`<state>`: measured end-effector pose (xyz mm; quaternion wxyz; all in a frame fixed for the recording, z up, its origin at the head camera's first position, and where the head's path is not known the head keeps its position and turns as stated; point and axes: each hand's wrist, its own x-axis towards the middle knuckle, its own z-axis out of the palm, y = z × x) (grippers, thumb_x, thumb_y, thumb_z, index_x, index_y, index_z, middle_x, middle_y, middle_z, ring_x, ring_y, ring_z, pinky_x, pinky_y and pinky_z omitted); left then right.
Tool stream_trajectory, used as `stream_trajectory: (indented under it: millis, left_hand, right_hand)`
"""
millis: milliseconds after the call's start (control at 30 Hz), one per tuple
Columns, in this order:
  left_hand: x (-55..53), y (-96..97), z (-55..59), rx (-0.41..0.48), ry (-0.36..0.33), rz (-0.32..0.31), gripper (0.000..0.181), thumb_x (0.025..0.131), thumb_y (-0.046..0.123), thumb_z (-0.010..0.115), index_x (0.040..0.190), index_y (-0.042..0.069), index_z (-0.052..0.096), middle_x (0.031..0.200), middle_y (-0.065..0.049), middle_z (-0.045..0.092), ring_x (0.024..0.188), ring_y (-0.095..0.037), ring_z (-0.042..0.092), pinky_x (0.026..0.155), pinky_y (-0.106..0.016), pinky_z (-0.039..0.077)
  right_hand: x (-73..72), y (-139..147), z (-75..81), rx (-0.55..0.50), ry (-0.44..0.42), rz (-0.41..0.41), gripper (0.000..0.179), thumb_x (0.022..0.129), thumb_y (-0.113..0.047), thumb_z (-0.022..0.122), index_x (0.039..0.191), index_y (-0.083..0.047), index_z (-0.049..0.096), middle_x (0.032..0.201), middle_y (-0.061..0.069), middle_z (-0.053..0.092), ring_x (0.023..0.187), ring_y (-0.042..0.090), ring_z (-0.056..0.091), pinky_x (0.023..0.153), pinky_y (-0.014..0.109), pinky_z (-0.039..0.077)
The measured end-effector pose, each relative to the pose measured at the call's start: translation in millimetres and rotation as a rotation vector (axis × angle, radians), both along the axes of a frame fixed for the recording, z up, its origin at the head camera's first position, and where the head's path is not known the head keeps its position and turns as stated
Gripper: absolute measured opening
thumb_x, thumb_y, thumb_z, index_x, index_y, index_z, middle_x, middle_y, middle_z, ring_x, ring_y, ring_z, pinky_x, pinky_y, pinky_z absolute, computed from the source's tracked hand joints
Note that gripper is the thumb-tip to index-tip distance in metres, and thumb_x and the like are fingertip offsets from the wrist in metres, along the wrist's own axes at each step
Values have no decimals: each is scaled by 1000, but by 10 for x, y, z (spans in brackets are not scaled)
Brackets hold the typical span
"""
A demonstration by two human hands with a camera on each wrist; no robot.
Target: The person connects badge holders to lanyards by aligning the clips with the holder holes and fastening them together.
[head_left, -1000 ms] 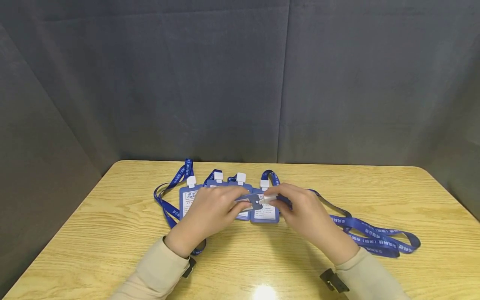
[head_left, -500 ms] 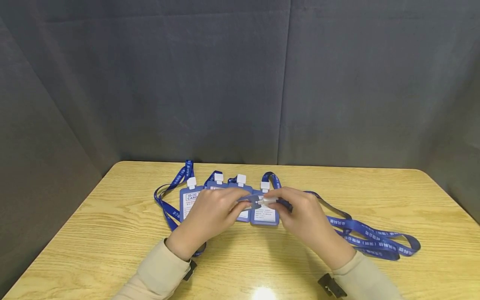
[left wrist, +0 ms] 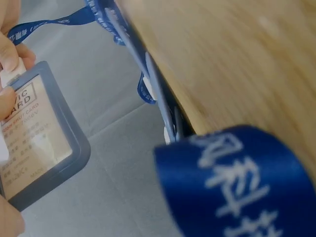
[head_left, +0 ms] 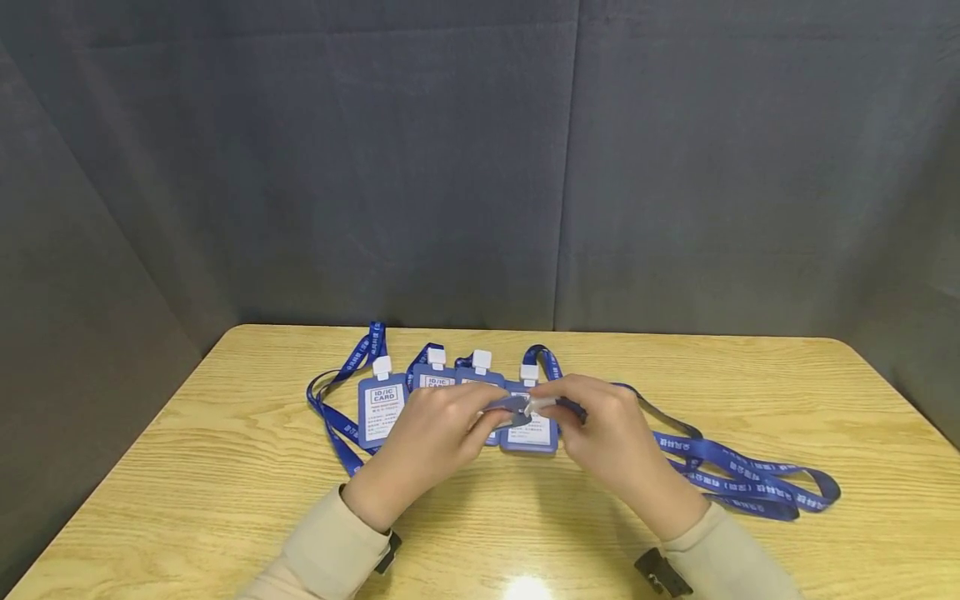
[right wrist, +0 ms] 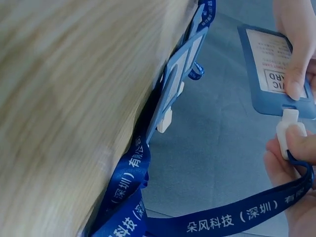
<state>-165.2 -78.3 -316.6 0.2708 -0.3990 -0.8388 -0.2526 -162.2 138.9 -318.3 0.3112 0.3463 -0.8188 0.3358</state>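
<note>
My left hand (head_left: 438, 429) holds a blue-framed ID badge holder (right wrist: 266, 54) above the table, with the thumb laid across its front. Between the thumb and fingers of my right hand (head_left: 611, 442) is a white plastic clip (right wrist: 283, 138). A blue printed lanyard (right wrist: 222, 221) runs from that clip. The clip's narrow end meets the slotted edge of the holder; whether it passes through the slot I cannot tell. Beneath and behind my hands, several similar badge holders lie in a row, including one at the left (head_left: 383, 410) and one at the right (head_left: 529, 437).
The wooden table (head_left: 187, 500) has a dark cloth backdrop (head_left: 450, 167) behind it. One lanyard loop (head_left: 337, 392) lies at the left of the row. Folded lanyard lengths (head_left: 757, 479) spread out at the right.
The held badge holder has tilted, and my left hand has shifted slightly right, uncovering more of the leftmost badges. My right hand stays nearly in place, still pinching the clip.
</note>
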Motion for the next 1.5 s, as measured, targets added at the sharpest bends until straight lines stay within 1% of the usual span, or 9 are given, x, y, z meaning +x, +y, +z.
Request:
stream_trajectory:
  millis: [200, 433, 533, 733, 1000, 1167, 1267, 1367, 1500]
  left_hand:
    - [22, 22, -9, 3, -11, 40, 13, 92, 16, 72, 101, 7, 72, 90, -2, 74, 62, -5, 59, 54, -18, 45]
    - [24, 29, 17, 2, -25, 66, 13, 93, 17, 72, 100, 6, 73, 89, -2, 74, 57, -4, 54, 51, -16, 41]
    - [16, 30, 7, 1, -37, 70, 14, 92, 17, 72, 100, 6, 73, 88, -2, 74, 57, -4, 54, 52, -16, 42]
    - [12, 27, -25, -48, -69, 96, 16, 92, 18, 73, 103, 6, 74, 94, -4, 75, 62, -6, 61, 57, -20, 48]
    - [-4, 35, -36, 2, -67, 63, 16, 92, 16, 72, 103, 4, 74, 90, -5, 74, 57, -4, 53, 54, -18, 44]
    - [7, 43, -30, 46, -65, 52, 15, 91, 14, 73, 101, 3, 74, 84, -3, 73, 55, -3, 51, 52, -17, 42]
    - [15, 44, -22, 32, -64, 55, 15, 91, 14, 73, 101, 3, 73, 84, -3, 73, 55, -4, 52, 51, -17, 42]
    - [16, 34, -5, -10, -52, 72, 17, 90, 16, 74, 102, 4, 74, 89, -4, 74, 59, -6, 59, 55, -19, 47]
    - [8, 17, 24, -37, -43, 83, 18, 89, 18, 76, 102, 5, 75, 90, -5, 75, 61, -8, 63, 56, -22, 49]
  right_hand:
    - [-10, 12, 1, -7, -5, 20, 30, 73, 17, 78, 92, -6, 76, 88, 2, 74, 62, 4, 57, 54, 13, 41]
    - [-1, 39, 49, 27, -48, 6, 31, 73, 17, 78, 93, -7, 76, 91, 2, 75, 70, 7, 65, 55, 20, 48]
    - [-1, 48, 51, 38, -64, 5, 31, 74, 17, 77, 94, -7, 76, 91, 2, 75, 68, 6, 62, 55, 21, 47]
    - [-6, 52, 7, 66, -131, 14, 29, 77, 15, 77, 95, -8, 76, 91, 2, 74, 60, 3, 51, 52, 21, 44]
    - [-12, 45, 2, 18, -113, 18, 32, 73, 18, 77, 92, -8, 76, 91, 3, 75, 60, 4, 54, 51, 20, 44]
    - [2, 29, 27, -17, -166, 15, 29, 76, 16, 77, 93, -8, 77, 92, 3, 75, 59, 4, 53, 50, 21, 44]
    - [16, 14, 28, -19, -188, 14, 28, 76, 15, 77, 93, -8, 77, 92, 3, 75, 59, 4, 53, 51, 22, 44]
    - [24, 5, 16, 3, -183, 9, 29, 75, 16, 77, 93, -7, 76, 92, 4, 75, 60, 5, 56, 52, 22, 46]
    - [19, -6, 10, 23, -158, 12, 28, 76, 15, 77, 94, -6, 76, 93, 4, 74, 70, 8, 65, 58, 22, 51]
